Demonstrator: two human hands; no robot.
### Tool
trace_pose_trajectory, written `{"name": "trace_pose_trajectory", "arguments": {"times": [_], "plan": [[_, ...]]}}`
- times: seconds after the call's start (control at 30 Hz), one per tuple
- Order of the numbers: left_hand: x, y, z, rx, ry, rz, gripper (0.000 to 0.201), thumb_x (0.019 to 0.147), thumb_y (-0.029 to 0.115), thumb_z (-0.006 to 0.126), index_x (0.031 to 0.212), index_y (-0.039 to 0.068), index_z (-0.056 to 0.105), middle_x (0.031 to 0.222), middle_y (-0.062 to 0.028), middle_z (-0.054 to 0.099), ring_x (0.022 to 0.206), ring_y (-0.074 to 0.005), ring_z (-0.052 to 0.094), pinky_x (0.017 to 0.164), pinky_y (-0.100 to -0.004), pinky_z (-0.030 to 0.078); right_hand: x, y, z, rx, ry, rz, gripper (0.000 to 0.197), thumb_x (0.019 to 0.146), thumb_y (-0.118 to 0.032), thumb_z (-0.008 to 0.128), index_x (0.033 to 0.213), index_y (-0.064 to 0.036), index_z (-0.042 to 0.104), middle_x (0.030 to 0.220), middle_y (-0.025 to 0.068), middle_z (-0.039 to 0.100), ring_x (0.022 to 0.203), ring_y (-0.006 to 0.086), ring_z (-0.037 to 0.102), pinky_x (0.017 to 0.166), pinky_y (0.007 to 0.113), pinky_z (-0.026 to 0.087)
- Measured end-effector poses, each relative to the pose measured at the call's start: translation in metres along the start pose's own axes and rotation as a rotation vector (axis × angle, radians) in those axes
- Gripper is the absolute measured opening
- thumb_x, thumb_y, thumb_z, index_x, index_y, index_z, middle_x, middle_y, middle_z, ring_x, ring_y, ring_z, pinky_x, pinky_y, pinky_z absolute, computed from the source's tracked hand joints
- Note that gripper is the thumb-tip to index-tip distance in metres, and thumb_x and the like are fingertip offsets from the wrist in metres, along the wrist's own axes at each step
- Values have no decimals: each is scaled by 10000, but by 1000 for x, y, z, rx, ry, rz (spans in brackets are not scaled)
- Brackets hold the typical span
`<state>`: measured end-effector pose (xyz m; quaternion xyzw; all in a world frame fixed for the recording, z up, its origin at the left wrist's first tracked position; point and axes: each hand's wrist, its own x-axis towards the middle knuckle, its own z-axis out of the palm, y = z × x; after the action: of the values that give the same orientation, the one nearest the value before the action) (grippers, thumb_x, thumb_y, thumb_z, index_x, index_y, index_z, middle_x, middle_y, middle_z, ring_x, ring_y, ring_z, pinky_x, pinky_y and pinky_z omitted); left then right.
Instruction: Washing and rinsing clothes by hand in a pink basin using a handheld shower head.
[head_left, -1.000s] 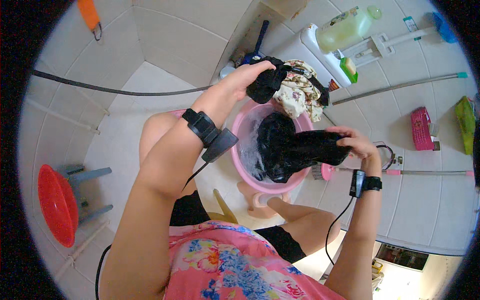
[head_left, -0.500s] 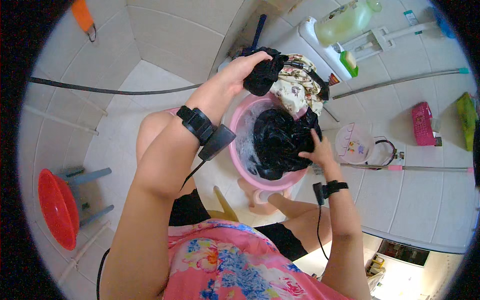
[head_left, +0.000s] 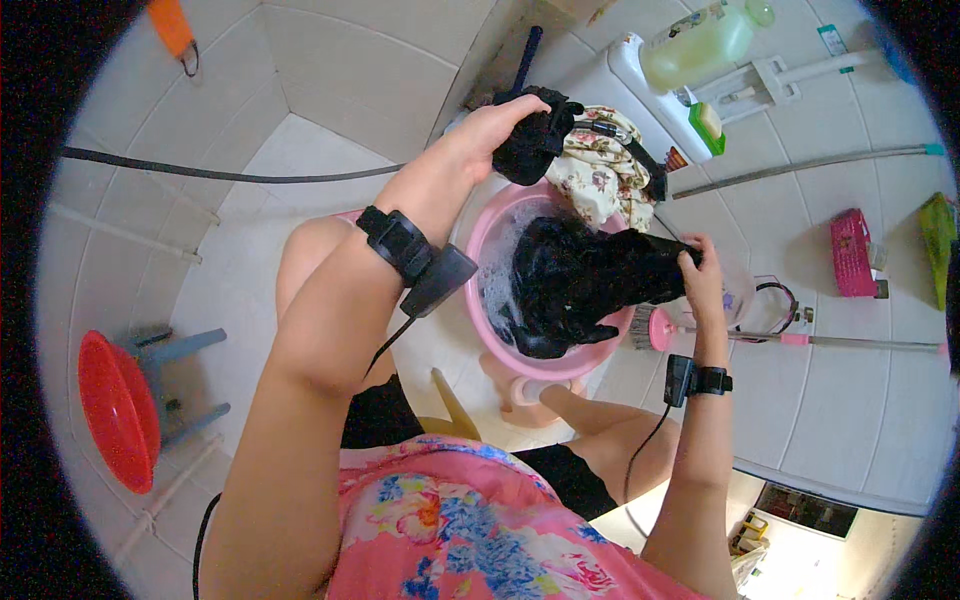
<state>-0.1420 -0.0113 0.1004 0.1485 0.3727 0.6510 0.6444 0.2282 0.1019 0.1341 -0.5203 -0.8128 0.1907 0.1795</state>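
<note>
Black garment sits wet and bunched in the pink basin, draped over its far rim, with suds just beside it on the water. We see the right hand clamped on the garment's outer end, fingers curled around the cloth at the basin's edge. Left hand is raised beyond the basin, clenched on a second dark wad of cloth, which touches the floral fabric heaped just beyond the basin. Both wrists carry black strap-on devices, a cable running from each. Past the left hand we note a dark handle leaning by the tiled wall, and a green liquid bottle lying on a white ledge. Just beside the right hand lies a pink-headed brush on the floor, and well apart beyond it a pink box. Far off the left forearm, a red plastic stool stands on the tiles. A black hose crosses the floor behind the left arm.
</note>
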Motion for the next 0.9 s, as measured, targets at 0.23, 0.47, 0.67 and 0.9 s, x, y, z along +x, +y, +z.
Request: {"name": "trace_pose_trajectory", "arguments": {"times": [0.23,0.47,0.67,0.9], "plan": [[4,-7,1,-27,-16,-2,233,794,300,660,865,78,670,828,-50,673,727,-176,642,660,-328,519,-57,-9,103,-531,-286,-366,391,828,-78,528,1159,-257,638,1250,128,518,1120,317,543,873,404,492],[3,-4,-4,-30,-29,-7,242,793,302,661,872,73,668,828,-50,673,723,-173,640,654,-332,518,-84,0,141,-673,-313,-318,470,721,-186,726,1159,-122,569,1208,156,482,1039,317,547,813,412,530],[3,-1,-4,-59,15,30,245,790,306,665,862,72,663,807,-54,674,700,-181,645,635,-335,524,-85,4,135,-709,-263,-220,403,757,-253,708,1076,-83,531,1181,156,486,969,336,586,776,428,538],[1,-2,-6,-76,-15,21,224,793,306,665,829,85,664,801,-51,673,694,-177,645,634,-328,522,-57,35,96,-531,-100,-143,250,845,-123,566,1081,-42,576,995,205,628,892,401,603,778,456,494]]}}
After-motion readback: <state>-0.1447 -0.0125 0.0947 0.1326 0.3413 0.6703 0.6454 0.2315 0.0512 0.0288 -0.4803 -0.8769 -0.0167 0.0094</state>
